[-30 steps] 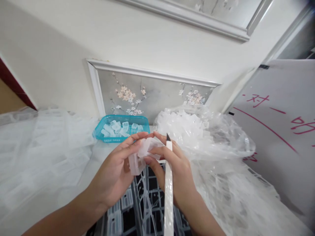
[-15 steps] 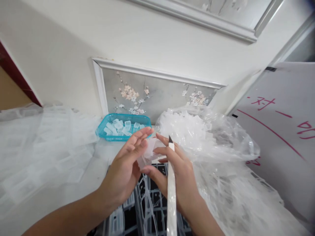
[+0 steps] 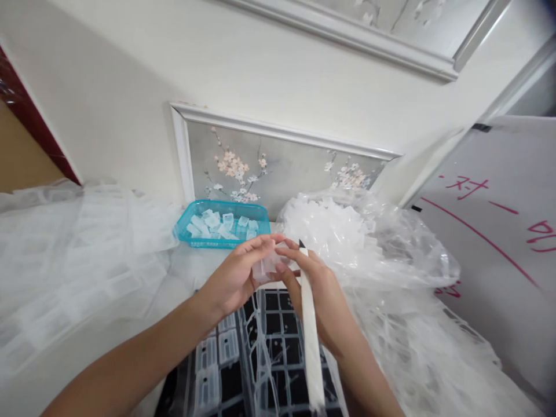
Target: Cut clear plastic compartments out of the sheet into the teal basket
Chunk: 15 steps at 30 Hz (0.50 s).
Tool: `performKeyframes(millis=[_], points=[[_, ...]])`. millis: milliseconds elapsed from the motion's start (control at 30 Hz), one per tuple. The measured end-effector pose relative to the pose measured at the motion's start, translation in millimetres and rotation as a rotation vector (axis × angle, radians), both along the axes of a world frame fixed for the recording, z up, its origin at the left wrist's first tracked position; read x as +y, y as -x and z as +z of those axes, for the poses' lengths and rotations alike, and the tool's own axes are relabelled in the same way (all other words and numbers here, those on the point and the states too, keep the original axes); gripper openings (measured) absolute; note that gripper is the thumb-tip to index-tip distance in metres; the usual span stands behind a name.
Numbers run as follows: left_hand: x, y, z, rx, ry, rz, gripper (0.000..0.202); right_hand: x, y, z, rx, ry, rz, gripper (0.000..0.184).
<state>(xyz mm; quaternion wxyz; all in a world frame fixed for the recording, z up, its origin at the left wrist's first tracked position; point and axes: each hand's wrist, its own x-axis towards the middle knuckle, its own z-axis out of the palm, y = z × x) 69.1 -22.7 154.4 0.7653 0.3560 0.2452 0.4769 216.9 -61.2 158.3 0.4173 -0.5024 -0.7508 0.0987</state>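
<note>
Between my two hands is a small translucent plastic box (image 3: 263, 269). My left hand (image 3: 234, 272) grips it from the left with thumb and fingers. From the right, the fingertips of my right hand (image 3: 315, 284) press on the same piece and partly cover it. A white-handled craft knife (image 3: 309, 330) is also tucked in my right hand, its dark blade pointing up and away. Below lies a translucent plastic grid frame (image 3: 271, 347) over a black surface, with several small clear boxes (image 3: 207, 382) in its left part.
A blue basket (image 3: 180, 234) with several small clear pieces stands beyond my hands, against the wall. To its right is a clear bag (image 3: 417, 255) full of white pieces. Translucent plastic frames (image 3: 87, 249) pile up on the left, more sheets (image 3: 425, 341) on the right, beside a whiteboard (image 3: 512, 202).
My hands have drawn closer together around the small box, and the fingers of both have closed further on it. The knife stays in my right hand. The view has shifted slightly.
</note>
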Motion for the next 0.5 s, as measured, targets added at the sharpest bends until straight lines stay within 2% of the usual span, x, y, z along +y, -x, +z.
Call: performKeyframes(millis=[67, 167, 233, 300, 333, 400, 433, 500], points=[[21, 9, -5.8, -0.061, 0.079, 0.141, 0.015, -1, 0, 0.6, 0.073, -0.019, -0.024, 0.030], [70, 35, -20.3, -0.173, 0.185, 0.433, 0.014, -7, 0, 5.4, 0.107, -0.028, -0.035, 0.033], [101, 56, -28.8, -0.131, 0.343, 0.637, 0.024, -13, 1, 10.1, 0.082, -0.024, -0.011, 0.034], [119, 75, -30.6, -0.098, 0.414, 0.723, 0.029, -21, 3, 14.9, 0.032, -0.012, 0.009, 0.034], [120, 82, -27.8, -0.088, 0.408, 0.753, 0.030, -26, 5, 17.0, 0.005, -0.002, 0.020, 0.035], [107, 89, -14.3, -0.086, 0.306, 0.791, 0.029, -34, 9, 20.0, -0.045, 0.023, 0.044, 0.035], [93, 89, -4.2, -0.089, 0.222, 0.791, 0.029, -38, 11, 20.3, -0.066, 0.037, 0.054, 0.036], [56, 85, 19.5, -0.110, -0.051, 0.692, 0.028, -43, 18, 17.7, -0.107, 0.074, 0.062, 0.037]])
